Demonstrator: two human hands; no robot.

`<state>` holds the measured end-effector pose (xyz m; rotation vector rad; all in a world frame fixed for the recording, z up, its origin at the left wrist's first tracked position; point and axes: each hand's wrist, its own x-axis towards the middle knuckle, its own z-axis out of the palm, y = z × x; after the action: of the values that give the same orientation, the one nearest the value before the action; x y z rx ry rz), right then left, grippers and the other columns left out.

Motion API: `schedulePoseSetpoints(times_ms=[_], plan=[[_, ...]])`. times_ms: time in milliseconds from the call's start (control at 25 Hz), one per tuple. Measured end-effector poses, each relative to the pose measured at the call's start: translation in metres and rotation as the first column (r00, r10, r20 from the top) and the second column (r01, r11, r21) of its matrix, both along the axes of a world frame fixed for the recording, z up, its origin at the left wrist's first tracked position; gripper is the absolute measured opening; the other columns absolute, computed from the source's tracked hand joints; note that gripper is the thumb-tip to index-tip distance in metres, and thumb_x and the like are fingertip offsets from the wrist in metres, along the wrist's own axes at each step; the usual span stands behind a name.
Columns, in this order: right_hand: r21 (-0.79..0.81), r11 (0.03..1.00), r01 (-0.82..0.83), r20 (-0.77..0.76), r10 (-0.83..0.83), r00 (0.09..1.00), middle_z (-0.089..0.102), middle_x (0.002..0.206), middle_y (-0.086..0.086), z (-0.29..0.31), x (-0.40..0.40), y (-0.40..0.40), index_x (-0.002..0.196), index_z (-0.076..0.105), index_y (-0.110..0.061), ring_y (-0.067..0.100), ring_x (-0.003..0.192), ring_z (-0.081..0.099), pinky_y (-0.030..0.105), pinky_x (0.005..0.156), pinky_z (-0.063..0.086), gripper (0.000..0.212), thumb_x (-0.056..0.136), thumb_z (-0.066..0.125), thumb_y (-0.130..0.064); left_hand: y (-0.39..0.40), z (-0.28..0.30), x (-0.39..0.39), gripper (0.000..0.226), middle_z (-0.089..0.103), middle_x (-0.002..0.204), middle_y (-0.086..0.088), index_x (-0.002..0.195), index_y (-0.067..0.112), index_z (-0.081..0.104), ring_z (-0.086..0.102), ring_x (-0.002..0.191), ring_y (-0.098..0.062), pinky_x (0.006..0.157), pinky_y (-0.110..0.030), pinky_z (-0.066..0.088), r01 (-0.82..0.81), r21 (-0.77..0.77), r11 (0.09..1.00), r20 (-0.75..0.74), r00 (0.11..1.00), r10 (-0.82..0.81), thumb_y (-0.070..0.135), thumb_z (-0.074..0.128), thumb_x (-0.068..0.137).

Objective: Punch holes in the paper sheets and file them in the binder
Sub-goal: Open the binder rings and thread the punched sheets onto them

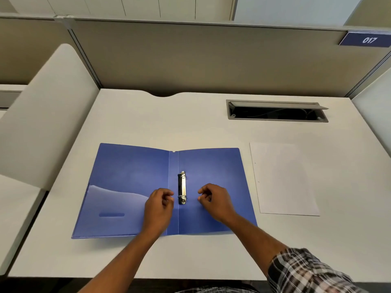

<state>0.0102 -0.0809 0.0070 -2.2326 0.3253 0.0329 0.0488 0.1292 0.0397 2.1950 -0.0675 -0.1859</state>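
paper sheets [285, 178] right of the open binder [131, 182] look punched already, filing's left. your left hand [159, 205] and right hand [213, 200] flank the ring clip [182, 187], fingers curled, holding nothing.

Both forearms are extended forward from the lower edge of the view and angled inward toward each other. The left hand [159, 205] is held with its fingers curled inward, knuckles up. The right hand [215, 199] is held likewise, fingers curled toward the palm. Nothing is seen gripped in either. The right upper forearm is covered by a plaid sleeve [304, 271].
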Motion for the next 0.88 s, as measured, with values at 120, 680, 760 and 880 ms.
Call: schedulePoseSetpoints(times_ms=[120, 680, 760, 880], plan=[[0.052, 0.998, -0.040, -0.083, 0.044, 0.996, 0.073, 0.087, -0.003, -0.001, 0.013, 0.015, 0.103, 0.072, -0.020, 0.006, 0.074, 0.064, 0.018, 0.069, 0.050, 0.014, 0.089, 0.071, -0.020, -0.011, -0.020, 0.013, 0.018, 0.062, 0.105, -0.001, 0.104, 0.020, 0.066, 0.064, 0.081, -0.011, 0.072, -0.018, 0.051, 0.165, 0.061, 0.984, -0.082, 0.984, -0.159, 0.007, 0.063, 0.092], [0.106, 0.986, -0.128, -0.292, 0.153, 0.944, 0.073, 0.110, -0.006, -0.021, 0.031, 0.033, 0.112, 0.064, -0.026, 0.011, 0.093, 0.062, 0.028, 0.077, 0.047, 0.023, 0.104, 0.050, -0.042, -0.011, -0.047, 0.032, 0.004, 0.070, 0.094, 0.001, 0.095, 0.020, 0.068, 0.066, 0.084, -0.012, 0.075, -0.029, 0.055, 0.271, 0.075, 0.960, -0.163, 0.953, -0.257, 0.019, 0.067, 0.092], [0.118, 0.982, -0.150, -0.300, 0.179, 0.937, 0.072, 0.110, -0.003, -0.021, 0.035, 0.033, 0.112, 0.063, -0.025, 0.013, 0.092, 0.061, 0.028, 0.075, 0.044, 0.024, 0.105, 0.048, -0.042, -0.012, -0.048, 0.034, 0.001, 0.069, 0.089, 0.001, 0.092, 0.019, 0.066, 0.065, 0.080, -0.014, 0.074, -0.036, 0.055, 0.276, 0.056, 0.960, -0.162, 0.951, -0.264, 0.019, 0.066, 0.093], [0.145, 0.975, -0.168, -0.319, 0.207, 0.925, 0.070, 0.102, -0.002, -0.023, 0.039, 0.032, 0.102, 0.059, -0.030, 0.019, 0.091, 0.063, 0.033, 0.077, 0.047, 0.016, 0.106, 0.047, -0.039, -0.014, -0.050, 0.036, 0.007, 0.066, 0.083, -0.001, 0.088, 0.015, 0.066, 0.062, 0.076, -0.018, 0.072, -0.041, 0.054, 0.276, 0.058, 0.959, -0.151, 0.952, -0.265, 0.017, 0.063, 0.094]])
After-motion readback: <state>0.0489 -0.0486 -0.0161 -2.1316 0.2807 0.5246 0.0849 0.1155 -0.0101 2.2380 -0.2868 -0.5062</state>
